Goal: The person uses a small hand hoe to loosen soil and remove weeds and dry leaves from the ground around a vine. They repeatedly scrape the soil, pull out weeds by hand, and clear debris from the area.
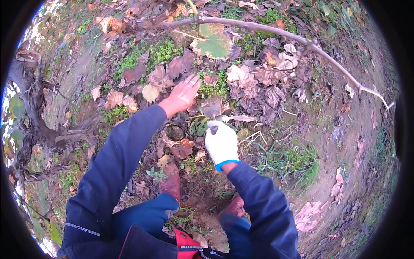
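My left hand (184, 94), bare with a ring on one finger, reaches palm down over dry leaves. Its fingers bend away from view beside a low green weed patch (218, 84); whether they grasp anything is hidden. A white knitted glove with a blue cuff covers my right hand (221, 142), which is closed around the handle of a small hand tool. The tool's flat, squarish, soil-stained blade (212, 106) lies just ahead of the glove, against the leaf litter. A dark rounded handle end (214, 129) shows at the glove.
A bare vine cane (258, 26) arches across the top and down the right. At left stands a gnarled vine trunk (35, 113). Grass (300, 165) grows right of my glove. My boots (169, 181) are below, with pinkish scraps (309, 215) on the soil at right.
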The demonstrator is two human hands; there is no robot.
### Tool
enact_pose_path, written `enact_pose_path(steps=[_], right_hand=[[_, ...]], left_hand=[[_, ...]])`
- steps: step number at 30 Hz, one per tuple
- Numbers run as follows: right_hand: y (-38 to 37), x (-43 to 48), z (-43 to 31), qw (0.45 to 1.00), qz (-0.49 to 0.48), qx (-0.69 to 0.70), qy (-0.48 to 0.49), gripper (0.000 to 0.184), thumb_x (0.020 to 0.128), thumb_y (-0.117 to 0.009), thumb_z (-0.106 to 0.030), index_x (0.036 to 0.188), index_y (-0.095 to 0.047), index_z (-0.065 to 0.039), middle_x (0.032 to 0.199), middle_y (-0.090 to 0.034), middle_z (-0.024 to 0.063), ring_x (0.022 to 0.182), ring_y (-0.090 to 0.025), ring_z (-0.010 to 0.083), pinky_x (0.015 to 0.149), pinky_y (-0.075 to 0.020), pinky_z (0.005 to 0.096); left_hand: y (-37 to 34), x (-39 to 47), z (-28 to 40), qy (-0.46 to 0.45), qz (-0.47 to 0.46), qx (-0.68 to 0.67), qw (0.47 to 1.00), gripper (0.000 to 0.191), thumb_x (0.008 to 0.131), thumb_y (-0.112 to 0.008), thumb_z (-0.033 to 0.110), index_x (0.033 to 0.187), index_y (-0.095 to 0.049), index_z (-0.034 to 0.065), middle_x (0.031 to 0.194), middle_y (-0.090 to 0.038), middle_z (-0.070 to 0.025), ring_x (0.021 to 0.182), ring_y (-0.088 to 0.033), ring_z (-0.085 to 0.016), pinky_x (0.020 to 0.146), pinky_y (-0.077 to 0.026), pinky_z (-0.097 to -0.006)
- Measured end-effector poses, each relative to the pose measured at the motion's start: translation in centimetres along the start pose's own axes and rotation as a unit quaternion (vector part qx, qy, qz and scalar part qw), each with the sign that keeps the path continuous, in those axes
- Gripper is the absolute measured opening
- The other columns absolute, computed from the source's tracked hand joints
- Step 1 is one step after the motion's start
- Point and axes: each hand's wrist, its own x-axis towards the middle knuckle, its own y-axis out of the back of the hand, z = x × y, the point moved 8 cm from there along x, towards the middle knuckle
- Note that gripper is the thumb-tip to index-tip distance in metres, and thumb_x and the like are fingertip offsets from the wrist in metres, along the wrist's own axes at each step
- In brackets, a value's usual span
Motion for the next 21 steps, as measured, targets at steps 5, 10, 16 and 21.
enact_pose_path(steps=[5,10,16,21], right_hand=[[-3.0,-0.5,0.3,0.999,0.016,0.034,-0.03,0.017,0.083,-0.062,-0.015,0.099,-0.065,-0.009,0.082,-0.067,0.015,0.08,-0.066,0.0336,0.073,-0.0512,0.0426],[-5.0,2.5,1.2,0.998,0.055,0.014,-0.019,0.017,0.085,-0.058,-0.015,0.099,-0.066,-0.009,0.083,-0.067,0.0171,0.08,-0.065,0.0352,0.074,-0.051,0.0436],[-4.4,8.4,1.4,0.999,0.043,0.017,0.01,0.017,0.084,-0.058,-0.016,0.097,-0.068,-0.013,0.083,-0.068,0.0167,0.08,-0.066,0.0352,0.074,-0.0517,0.0444],[-2.5,3.6,0.1,0.956,-0.097,-0.234,0.151,0.024,0.083,-0.056,-0.017,0.106,-0.059,-0.011,0.086,-0.061,0.0146,0.075,-0.065,0.0356,0.064,-0.0519,0.0467]], left_hand=[[-0.7,0.2,-4.1,0.095,-0.018,0.098,0.991,0.032,0.079,-0.065,0.016,0.108,-0.061,0.0016,0.114,-0.057,-0.016,0.107,-0.053,-0.033,0.088,-0.044,-0.0452],[0.9,-2.3,-5.2,0.146,0.011,0.085,0.986,0.028,0.077,-0.07,0.023,0.094,-0.065,0.0017,0.106,-0.059,-0.0178,0.102,-0.055,-0.034,0.085,-0.045,-0.0457],[0.5,-3.8,-4.7,0.17,-0.032,0.086,0.981,0.044,0.071,-0.077,0.026,0.104,-0.061,0.0015,0.11,-0.058,-0.0164,0.107,-0.053,-0.033,0.087,-0.045,-0.0438],[0.6,-4.4,-3.5,0.144,-0.005,0.104,0.984,0.05,0.067,-0.08,0.023,0.107,-0.056,0.0035,0.108,-0.057,-0.016,0.105,-0.053,-0.033,0.086,-0.044,-0.0429]])
